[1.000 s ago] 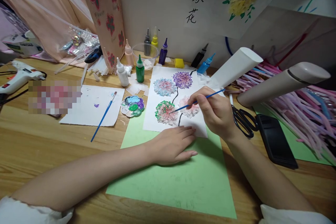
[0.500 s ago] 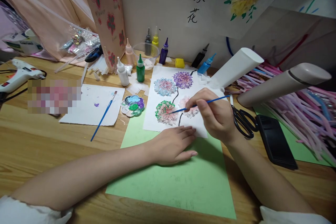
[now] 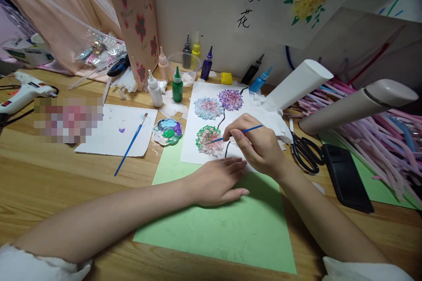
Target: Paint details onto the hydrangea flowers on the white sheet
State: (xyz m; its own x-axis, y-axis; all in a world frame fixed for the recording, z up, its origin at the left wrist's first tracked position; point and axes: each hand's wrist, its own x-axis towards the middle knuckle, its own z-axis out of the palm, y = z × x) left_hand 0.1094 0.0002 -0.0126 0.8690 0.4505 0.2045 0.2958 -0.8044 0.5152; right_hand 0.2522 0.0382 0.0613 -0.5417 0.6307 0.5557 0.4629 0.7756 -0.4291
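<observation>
In my right hand [image 3: 259, 147] I grip a thin blue paintbrush [image 3: 245, 131], its tip at the pink and green-edged paper flower [image 3: 210, 140]. My left hand [image 3: 219, 182] lies flat with fingers stretched out, across the lower edge of the white sheet [image 3: 188, 151] and the green paper [image 3: 214, 232]. On the white sheet are also a blue-pink flower [image 3: 208, 108] and a purple flower [image 3: 231, 99], with black painted stems. A further flower is mostly hidden behind my right hand. Left of the sheet sits a flower-shaped palette [image 3: 167, 132] holding green, blue and purple paint.
A second paintbrush [image 3: 131, 144] rests on paint-marked white paper [image 3: 95, 140]. Behind stand paint bottles, among them a green bottle [image 3: 177, 85] and a white bottle [image 3: 154, 90]. To the right are scissors [image 3: 306, 151], a black phone [image 3: 347, 178] and a grey flask [image 3: 356, 107]. A glue gun [image 3: 28, 90] lies far left.
My right hand has moved left and slightly down, taking the brush tip further across the green-edged flower. My left hand stays in place.
</observation>
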